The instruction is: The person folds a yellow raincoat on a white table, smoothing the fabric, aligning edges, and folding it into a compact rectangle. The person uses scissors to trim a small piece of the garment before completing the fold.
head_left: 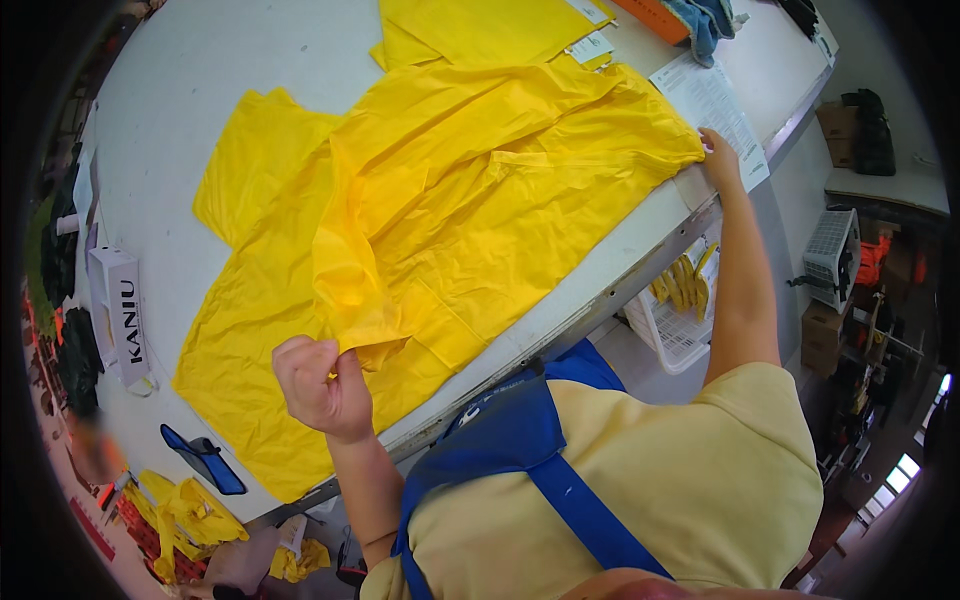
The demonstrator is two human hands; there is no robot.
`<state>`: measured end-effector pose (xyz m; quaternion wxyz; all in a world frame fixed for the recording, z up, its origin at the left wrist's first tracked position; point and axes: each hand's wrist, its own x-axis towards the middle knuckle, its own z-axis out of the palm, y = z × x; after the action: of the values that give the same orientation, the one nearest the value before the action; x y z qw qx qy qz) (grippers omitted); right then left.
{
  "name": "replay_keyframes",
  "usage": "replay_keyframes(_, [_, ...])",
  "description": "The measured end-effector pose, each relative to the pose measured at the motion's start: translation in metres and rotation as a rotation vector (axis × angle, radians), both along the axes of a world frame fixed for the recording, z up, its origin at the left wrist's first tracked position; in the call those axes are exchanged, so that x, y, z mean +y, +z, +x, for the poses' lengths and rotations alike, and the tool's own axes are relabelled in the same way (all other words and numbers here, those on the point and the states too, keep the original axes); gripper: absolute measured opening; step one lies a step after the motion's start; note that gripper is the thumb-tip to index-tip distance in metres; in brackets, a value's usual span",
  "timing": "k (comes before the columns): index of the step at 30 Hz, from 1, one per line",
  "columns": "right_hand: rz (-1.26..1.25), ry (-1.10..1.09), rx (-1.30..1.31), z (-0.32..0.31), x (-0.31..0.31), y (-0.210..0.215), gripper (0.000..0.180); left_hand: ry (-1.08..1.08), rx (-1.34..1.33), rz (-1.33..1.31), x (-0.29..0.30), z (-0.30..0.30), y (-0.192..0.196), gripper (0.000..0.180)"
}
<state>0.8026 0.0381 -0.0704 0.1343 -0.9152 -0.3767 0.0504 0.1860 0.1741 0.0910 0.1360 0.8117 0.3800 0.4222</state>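
A large, thin yellow garment [560, 210] lies spread and wrinkled over the white table in front of me. It has a sleeve-like part [262, 150] sticking out at the far left; its exact kind is hard to tell. My left hand [325, 385] is closed in a pinch on a lifted edge of the cloth near the table's front. Below that raised flap the fabric forms a loose fold. At the garment's right end, my right hand [720, 160] grips its corner with the arm stretched out, the fingertips partly hidden.
Folded yellow garments [480, 30] with white tags lie at the back. A printed sheet [715, 110] is beside my right hand, near blue denim cloth [708, 28]. A white box [118, 315] and a dark blue strap-like piece [203, 460] sit left. Below the table edge is a white basket [672, 330].
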Motion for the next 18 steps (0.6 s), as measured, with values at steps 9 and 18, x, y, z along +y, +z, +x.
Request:
replay_keyframes(9, [-0.181, -0.148, -0.048, -0.045, -0.025, -0.013, 0.029, -0.006, 0.018, 0.045, 0.002, 0.01, 0.004, 0.031])
replay_keyframes(18, [0.876, -0.372, 0.741, -0.152, -0.025, 0.073, 0.032, -0.055, -0.026, 0.149, -0.005, 0.009, 0.01, 0.031])
